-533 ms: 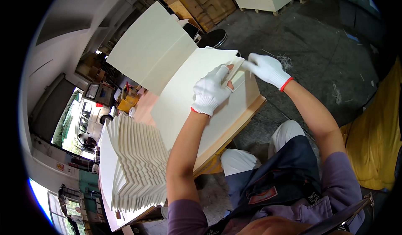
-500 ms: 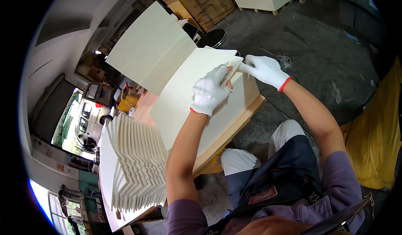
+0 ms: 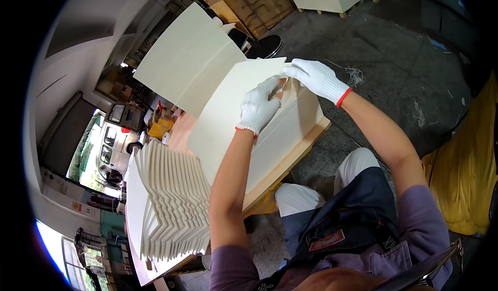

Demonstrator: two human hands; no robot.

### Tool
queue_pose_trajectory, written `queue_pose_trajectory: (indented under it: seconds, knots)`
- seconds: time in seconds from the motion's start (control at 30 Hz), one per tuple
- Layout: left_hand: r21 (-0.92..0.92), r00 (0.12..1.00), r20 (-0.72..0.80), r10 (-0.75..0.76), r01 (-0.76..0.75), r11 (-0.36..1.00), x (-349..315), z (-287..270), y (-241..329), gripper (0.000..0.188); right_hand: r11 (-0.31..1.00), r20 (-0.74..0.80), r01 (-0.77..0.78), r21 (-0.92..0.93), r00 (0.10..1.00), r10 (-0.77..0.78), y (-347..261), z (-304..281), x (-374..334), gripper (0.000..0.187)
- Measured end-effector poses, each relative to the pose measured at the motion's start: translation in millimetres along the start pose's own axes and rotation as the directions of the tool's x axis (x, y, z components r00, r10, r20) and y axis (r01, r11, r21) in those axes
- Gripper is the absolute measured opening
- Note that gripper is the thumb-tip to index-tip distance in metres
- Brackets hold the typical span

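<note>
A large cream cardboard sheet lies in front of me on the table, its near edge bent up at the far right corner. My left hand, in a white knit glove with thumb and a finger bare at the tips, is closed on that edge. Across from it, my gloved right hand has its fingers together at the sheet's corner. What lies under the right fingertips is hidden. Below the hands, a pale flat side face slopes down to a wooden board edge.
Folded cardboard sheets form a zigzag stack at the left. Behind, another big sheet leans up. A round black stool stands past the table. Yellow cloth hangs at right; scraps litter the floor.
My right hand has moved slightly left and up, closer to the left hand at the corner. The bent edge strip has shifted, and the left hand stays nearly in place.
</note>
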State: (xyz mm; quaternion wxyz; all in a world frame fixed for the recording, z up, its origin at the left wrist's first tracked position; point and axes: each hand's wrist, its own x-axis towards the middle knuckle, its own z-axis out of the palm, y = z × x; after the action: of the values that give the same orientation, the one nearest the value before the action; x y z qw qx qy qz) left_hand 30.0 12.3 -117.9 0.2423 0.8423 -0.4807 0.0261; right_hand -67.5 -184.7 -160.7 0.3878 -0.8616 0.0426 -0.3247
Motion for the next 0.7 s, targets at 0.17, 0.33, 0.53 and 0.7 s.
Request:
queue_pose_trajectory:
  seconds: [0.17,0.33,0.53,0.7]
  knots:
    - [-0.189,0.999,0.034,-0.042,0.047,0.981,-5.7,-5.1,7.0,0.039,0.973,-0.068,-0.16,0.165,0.982,0.174,-2.1,13.4,-8.5,0.056]
    - [-0.184,0.998,0.032,-0.047,0.052,0.981,-5.7,-4.0,9.0,0.038,0.974,-0.111,-0.172,0.146,0.976,0.189,-1.0,16.7,-9.9,0.058]
    - [-0.288,0.994,-0.108,0.006,-0.037,0.957,-8.4,1.4,5.0,0.034,0.981,-0.119,-0.163,0.108,0.977,0.176,-8.9,15.0,-13.6,0.059]
    - [-0.147,0.999,0.029,-0.038,0.041,0.988,-6.5,-5.3,12.4,0.034,0.991,-0.171,-0.118,0.057,0.977,0.126,2.3,20.1,-12.5,0.055]
